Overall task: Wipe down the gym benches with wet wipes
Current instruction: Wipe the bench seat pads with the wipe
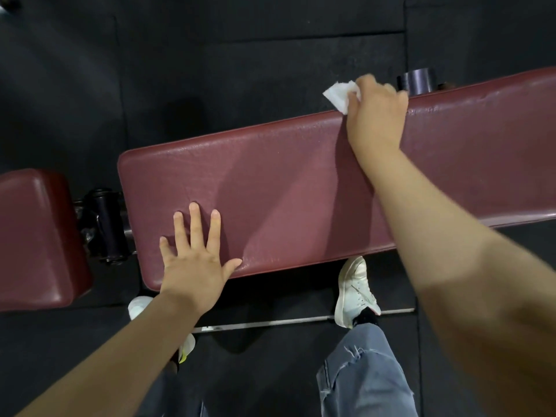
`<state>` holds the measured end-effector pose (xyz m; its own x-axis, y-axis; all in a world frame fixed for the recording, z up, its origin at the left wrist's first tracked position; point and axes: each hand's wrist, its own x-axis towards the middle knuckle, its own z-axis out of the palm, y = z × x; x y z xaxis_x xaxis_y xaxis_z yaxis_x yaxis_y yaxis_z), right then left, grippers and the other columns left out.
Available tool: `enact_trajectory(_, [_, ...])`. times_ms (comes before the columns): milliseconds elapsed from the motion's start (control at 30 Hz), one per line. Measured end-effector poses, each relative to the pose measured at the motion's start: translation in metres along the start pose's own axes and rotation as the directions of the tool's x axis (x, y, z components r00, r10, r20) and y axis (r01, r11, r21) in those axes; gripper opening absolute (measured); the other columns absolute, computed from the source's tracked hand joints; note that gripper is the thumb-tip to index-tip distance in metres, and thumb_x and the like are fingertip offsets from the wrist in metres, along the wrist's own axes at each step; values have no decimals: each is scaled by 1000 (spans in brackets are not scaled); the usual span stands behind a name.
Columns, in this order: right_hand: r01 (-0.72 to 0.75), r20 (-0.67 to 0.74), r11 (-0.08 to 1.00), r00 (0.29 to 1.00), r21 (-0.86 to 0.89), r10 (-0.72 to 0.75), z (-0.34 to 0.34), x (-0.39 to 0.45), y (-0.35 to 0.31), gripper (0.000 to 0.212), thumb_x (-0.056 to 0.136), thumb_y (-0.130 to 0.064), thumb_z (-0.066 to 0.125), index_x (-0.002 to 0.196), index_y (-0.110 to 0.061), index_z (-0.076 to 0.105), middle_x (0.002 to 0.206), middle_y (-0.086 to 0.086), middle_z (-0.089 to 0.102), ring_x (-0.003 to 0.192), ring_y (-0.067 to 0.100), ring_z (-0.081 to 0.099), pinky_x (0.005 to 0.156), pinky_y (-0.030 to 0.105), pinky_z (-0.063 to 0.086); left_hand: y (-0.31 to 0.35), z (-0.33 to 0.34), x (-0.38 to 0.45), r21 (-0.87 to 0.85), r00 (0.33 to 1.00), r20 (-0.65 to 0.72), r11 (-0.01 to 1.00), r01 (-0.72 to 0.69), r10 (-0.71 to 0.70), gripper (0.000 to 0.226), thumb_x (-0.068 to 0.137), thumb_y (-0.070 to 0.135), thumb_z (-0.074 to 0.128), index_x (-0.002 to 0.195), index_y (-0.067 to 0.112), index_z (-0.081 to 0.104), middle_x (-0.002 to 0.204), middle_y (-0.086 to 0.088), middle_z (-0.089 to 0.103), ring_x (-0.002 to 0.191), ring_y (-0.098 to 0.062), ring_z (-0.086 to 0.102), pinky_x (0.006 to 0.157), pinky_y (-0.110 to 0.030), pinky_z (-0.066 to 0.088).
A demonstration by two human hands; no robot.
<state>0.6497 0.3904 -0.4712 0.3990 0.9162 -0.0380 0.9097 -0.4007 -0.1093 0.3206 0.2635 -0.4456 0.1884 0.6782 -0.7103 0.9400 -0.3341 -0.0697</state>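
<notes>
A long maroon padded bench (288, 188) runs across the view from lower left to upper right. My right hand (376, 115) reaches over its far edge, fingers curled over the edge and gripping a white wet wipe (341, 93) that sticks out to the left of the hand. My left hand (195, 254) lies flat on the near left part of the pad, fingers spread and straight, holding nothing. A shiny damp patch shows on the pad near its front edge.
A second maroon pad (36, 239) sits at the left, joined by a black hinge and roller (105, 224). A dark cylinder (416, 81) stands behind the bench. My white shoes (356, 293) and jeans are below, on black rubber floor with a metal frame bar (270, 322).
</notes>
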Motion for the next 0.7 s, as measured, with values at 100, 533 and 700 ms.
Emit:
enact_trajectory(100, [-64, -27, 996, 997, 58, 66, -5, -88, 27, 17, 95, -17, 50, 106, -8, 60, 91, 17, 65, 85, 38, 58, 80, 43, 38, 1, -5, -2, 18, 1000, 20, 1000, 4, -5, 89, 81, 68, -2, 142, 13, -35, 154, -22, -32, 146, -46, -14, 114, -63, 20])
enact_trajectory(533, [-49, -5, 998, 999, 46, 49, -5, 7, 26, 29, 100, -26, 40, 118, -9, 56, 106, 19, 66, 101, 37, 57, 89, 42, 33, 2, -2, -1, 29, 999, 33, 999, 19, -20, 89, 82, 68, -1, 142, 12, -35, 152, -22, -35, 145, -46, -15, 115, -62, 18])
enact_trajectory(700, [-140, -21, 990, 990, 8, 140, -8, -26, 37, 26, 100, -23, 41, 116, -10, 56, 102, 17, 66, 97, 37, 58, 86, 42, 35, 3, -6, -1, 41, 999, 34, 999, 24, -26, 88, 85, 69, 2, 139, 13, -39, 151, -22, -37, 145, -46, -16, 116, -61, 18])
